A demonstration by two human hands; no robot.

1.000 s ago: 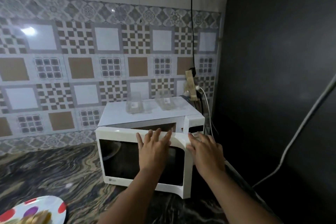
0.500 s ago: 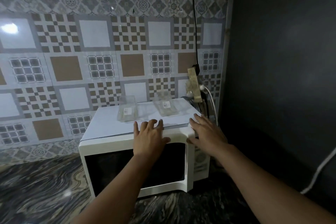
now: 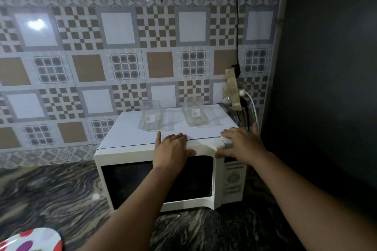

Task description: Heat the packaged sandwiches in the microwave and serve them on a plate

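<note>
A white microwave (image 3: 132,136) stands on the dark marbled counter against the tiled wall, its door shut. My left hand (image 3: 172,149) lies flat on the door's top edge, fingers spread. My right hand (image 3: 242,145) rests on the microwave's top right corner above the control panel (image 3: 233,179). Two clear empty plastic sandwich packages (image 3: 152,117) (image 3: 194,114) sit on the microwave's top. A white plate (image 3: 30,239) with red and purple dots shows at the bottom left corner; what lies on it is cut off.
A power strip (image 3: 232,89) with plugs and cables hangs on the wall right behind the microwave. A dark wall (image 3: 326,87) closes off the right side. The marbled counter (image 3: 51,193) stretches to the left of the microwave.
The microwave door swung from partly open to fully shut under my left hand. My right hand moved up from the door's edge to the top right corner.
</note>
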